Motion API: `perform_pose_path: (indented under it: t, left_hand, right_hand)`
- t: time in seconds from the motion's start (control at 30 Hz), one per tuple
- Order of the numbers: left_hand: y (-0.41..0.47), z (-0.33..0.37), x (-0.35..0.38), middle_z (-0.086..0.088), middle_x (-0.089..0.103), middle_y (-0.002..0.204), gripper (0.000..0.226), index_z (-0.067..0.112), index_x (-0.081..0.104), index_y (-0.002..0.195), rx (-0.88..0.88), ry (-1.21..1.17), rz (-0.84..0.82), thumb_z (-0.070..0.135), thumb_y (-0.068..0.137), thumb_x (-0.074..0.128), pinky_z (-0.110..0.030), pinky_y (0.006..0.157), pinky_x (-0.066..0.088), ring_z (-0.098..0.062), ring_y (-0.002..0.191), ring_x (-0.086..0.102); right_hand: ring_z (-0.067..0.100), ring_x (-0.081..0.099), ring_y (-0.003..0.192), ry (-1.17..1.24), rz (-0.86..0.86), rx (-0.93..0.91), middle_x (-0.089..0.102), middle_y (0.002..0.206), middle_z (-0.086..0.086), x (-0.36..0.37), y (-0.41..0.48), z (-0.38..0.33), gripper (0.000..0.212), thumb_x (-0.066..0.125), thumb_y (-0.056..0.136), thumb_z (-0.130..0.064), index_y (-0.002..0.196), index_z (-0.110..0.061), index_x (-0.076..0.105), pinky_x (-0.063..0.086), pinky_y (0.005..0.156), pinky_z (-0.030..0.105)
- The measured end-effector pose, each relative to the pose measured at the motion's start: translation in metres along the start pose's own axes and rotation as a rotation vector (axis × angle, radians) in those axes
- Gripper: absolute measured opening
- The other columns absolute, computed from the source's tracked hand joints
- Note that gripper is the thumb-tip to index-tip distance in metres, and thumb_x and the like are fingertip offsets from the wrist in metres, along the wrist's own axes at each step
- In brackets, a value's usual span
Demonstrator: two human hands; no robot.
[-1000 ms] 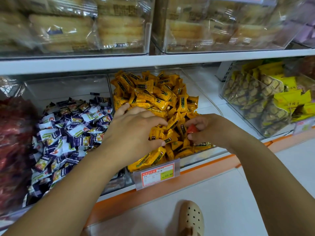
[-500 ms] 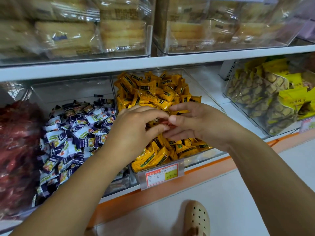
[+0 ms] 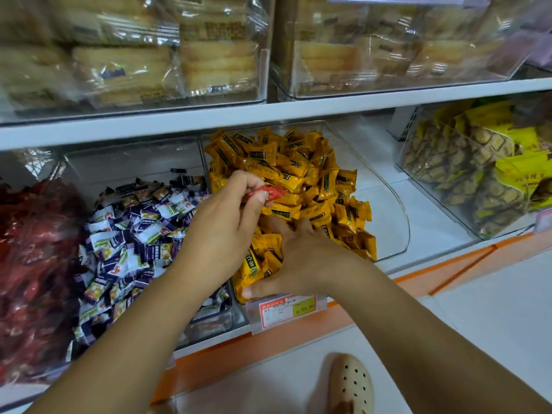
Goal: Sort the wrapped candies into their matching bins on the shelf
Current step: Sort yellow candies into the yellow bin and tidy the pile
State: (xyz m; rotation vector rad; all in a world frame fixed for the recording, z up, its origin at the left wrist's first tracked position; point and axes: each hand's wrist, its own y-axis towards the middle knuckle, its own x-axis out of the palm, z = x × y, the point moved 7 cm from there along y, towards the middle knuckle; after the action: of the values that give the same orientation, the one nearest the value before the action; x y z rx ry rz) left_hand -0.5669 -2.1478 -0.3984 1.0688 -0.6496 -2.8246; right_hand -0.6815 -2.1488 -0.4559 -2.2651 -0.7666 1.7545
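Observation:
My left hand [image 3: 224, 225] pinches a small red wrapped candy [image 3: 270, 191] between thumb and fingertips, just above the heap of yellow wrapped candies [image 3: 298, 162] in the middle clear bin [image 3: 398, 210]. Below it, my right hand [image 3: 304, 258] lies palm down on the front of the yellow heap, with its fingers spread among the wrappers. To the left stands a bin of purple-and-white candies [image 3: 134, 234]. At the far left is a bin of red wrapped candies [image 3: 33, 249].
An orange price tag [image 3: 286, 309] hangs on the yellow bin's front. At the right a clear bin holds yellow pineapple-pattern packs [image 3: 463, 162]. Boxes of wrapped biscuits [image 3: 209, 55] fill the shelf above. A foot in a cream clog [image 3: 352, 383] stands on the floor.
The red candy has passed from my right hand to my left. My left hand has lifted with it, and my right hand has dropped onto the front of the yellow heap.

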Motion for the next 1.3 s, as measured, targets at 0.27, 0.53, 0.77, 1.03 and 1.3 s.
perform_pose_path:
  t: [0.27, 0.53, 0.77, 1.03, 1.3]
  left_hand:
    - [0.005, -0.005, -0.010, 0.021, 0.063, 0.103, 0.026, 0.036, 0.053, 0.121, -0.040, -0.095, -0.043, 0.031, 0.099, 0.041, -0.003, 0.076, 0.038, 0.011, 0.100, 0.054]
    - [0.009, -0.016, -0.023, 0.023, 0.065, 0.099, 0.022, 0.044, 0.056, 0.113, -0.068, -0.170, 0.018, 0.031, 0.098, 0.045, -0.001, 0.078, 0.037, 0.011, 0.099, 0.055]
    - [0.006, -0.016, -0.028, 0.019, 0.066, 0.100, 0.024, 0.037, 0.058, 0.117, -0.078, -0.222, -0.007, 0.030, 0.097, 0.045, -0.014, 0.085, 0.045, 0.006, 0.098, 0.059]
    - [0.006, -0.016, -0.034, 0.012, 0.067, 0.097, 0.025, 0.028, 0.061, 0.118, -0.073, -0.252, 0.014, 0.027, 0.099, 0.045, -0.018, 0.081, 0.048, 0.001, 0.092, 0.064]
    - [-0.002, -0.020, -0.041, 0.013, 0.066, 0.098, 0.023, 0.031, 0.058, 0.114, -0.035, -0.020, -0.052, 0.028, 0.100, 0.041, -0.007, 0.075, 0.042, 0.007, 0.093, 0.061]
  right_hand:
    - [0.011, 0.059, 0.089, 0.325, 0.236, -0.126, 0.063, 0.100, -0.008, -0.028, 0.002, 0.019, 0.049, 0.080, 0.066, -0.048, 0.107, -0.032, 0.062, 0.053, 0.080, 0.032]
    - [0.011, 0.062, 0.077, 0.349, 0.446, 0.103, 0.067, 0.090, -0.006, -0.078, -0.006, 0.085, 0.036, 0.078, 0.067, -0.048, 0.096, -0.031, 0.066, 0.053, 0.069, 0.031]
    - [0.015, 0.060, 0.081, 0.170, 0.376, 0.139, 0.044, 0.129, 0.000, -0.089, -0.015, 0.091, 0.086, 0.079, 0.066, -0.052, 0.140, -0.044, 0.035, 0.048, 0.065, 0.031]
    - [0.001, 0.045, 0.109, 0.058, 0.383, -0.346, 0.054, 0.121, -0.015, -0.058, -0.036, -0.016, 0.031, 0.066, 0.085, -0.039, 0.115, -0.041, 0.062, 0.034, 0.098, 0.021]
    - [0.025, 0.021, 0.125, -0.185, 0.323, -0.291, 0.018, 0.133, -0.008, -0.005, 0.008, -0.037, 0.086, 0.069, 0.065, -0.057, 0.137, -0.053, 0.020, 0.028, 0.102, 0.054]
